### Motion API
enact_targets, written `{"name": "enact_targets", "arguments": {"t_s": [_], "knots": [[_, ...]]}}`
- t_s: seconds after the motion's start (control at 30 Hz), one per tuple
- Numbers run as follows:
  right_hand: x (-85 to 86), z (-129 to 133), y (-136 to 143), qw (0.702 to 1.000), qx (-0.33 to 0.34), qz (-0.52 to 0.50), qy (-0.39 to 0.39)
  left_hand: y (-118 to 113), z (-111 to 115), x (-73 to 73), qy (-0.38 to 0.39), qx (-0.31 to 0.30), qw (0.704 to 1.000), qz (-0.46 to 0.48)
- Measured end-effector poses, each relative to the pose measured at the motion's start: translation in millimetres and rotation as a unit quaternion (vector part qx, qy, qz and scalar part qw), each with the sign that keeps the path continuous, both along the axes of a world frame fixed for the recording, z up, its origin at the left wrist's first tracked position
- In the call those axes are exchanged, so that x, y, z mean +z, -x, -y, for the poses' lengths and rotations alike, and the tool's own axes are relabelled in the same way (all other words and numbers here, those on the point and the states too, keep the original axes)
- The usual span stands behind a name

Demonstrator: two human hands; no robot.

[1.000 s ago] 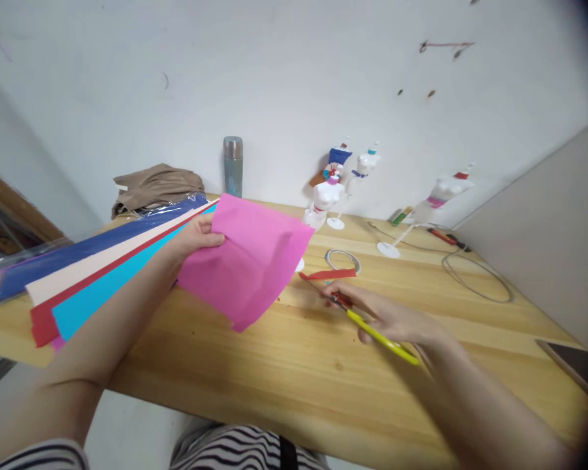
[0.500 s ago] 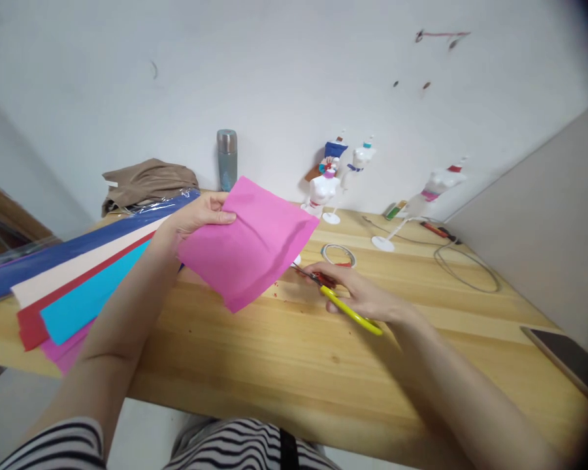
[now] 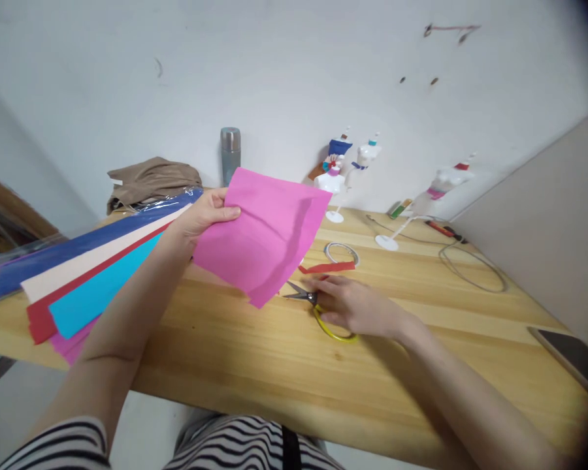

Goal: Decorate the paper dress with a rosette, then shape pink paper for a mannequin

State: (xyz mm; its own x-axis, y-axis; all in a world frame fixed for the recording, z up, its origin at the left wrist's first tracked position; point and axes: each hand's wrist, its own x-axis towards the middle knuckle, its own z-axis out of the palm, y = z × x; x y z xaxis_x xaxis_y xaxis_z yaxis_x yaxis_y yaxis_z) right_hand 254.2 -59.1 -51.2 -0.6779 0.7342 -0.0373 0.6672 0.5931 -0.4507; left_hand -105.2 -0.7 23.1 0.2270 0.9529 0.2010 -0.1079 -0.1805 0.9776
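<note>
My left hand (image 3: 208, 212) pinches a sheet of pink crepe paper (image 3: 264, 232) by its left edge, thumb on top, and holds it up above the table. Part of the sheet's right side is creased and folded over. Low at the tabletop, my right hand (image 3: 350, 303) is closed over a pair of scissors with yellow handles (image 3: 336, 334). The blades (image 3: 298, 294) are a little apart and point left, just below the sheet's lower corner. A red strip (image 3: 328, 267) lies just beyond my right fingers, beside a white ring (image 3: 342, 250).
Coloured sheets (image 3: 102, 281) fan out on the left, by a brown cloth (image 3: 154, 183). A flask (image 3: 230, 156) and several small white mannequins (image 3: 367, 155) stand at the back. On the right lie a cable (image 3: 470, 284) and a phone (image 3: 568, 359).
My right hand and the scissors have gone down to the tabletop. The scissors have turned flatter, and their blades now show apart. The pink sheet has shifted slightly right in view.
</note>
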Motion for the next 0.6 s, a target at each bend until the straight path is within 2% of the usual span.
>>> {"name": "enact_targets", "arguments": {"t_s": [0.03, 0.1, 0.17, 0.27, 0.4, 0.6], "knots": [[6.2, 4, 6, 0.999, -0.046, -0.020, 0.017, -5, 3, 1.6, -0.006, -0.001, 1.000, -0.001], [18.5, 11, 21, 0.980, -0.108, -0.154, 0.066, -15, 11, 7.2, -0.015, -0.011, 1.000, -0.016], [28.9, 15, 42, 0.939, -0.128, -0.307, 0.084, -25, 23, 14.5, -0.021, -0.018, 0.999, -0.039], [40.0, 10, 71, 0.880, -0.169, -0.440, 0.059, -36, 38, 23.6, -0.035, -0.019, 0.997, -0.063], [44.8, -8, 84, 0.823, -0.235, -0.517, 0.030, -37, 46, 27.1, -0.046, -0.024, 0.996, -0.066], [39.5, -25, 70, 0.768, -0.290, -0.570, 0.017, -29, 35, 22.0, -0.033, -0.021, 0.998, -0.055]]}}
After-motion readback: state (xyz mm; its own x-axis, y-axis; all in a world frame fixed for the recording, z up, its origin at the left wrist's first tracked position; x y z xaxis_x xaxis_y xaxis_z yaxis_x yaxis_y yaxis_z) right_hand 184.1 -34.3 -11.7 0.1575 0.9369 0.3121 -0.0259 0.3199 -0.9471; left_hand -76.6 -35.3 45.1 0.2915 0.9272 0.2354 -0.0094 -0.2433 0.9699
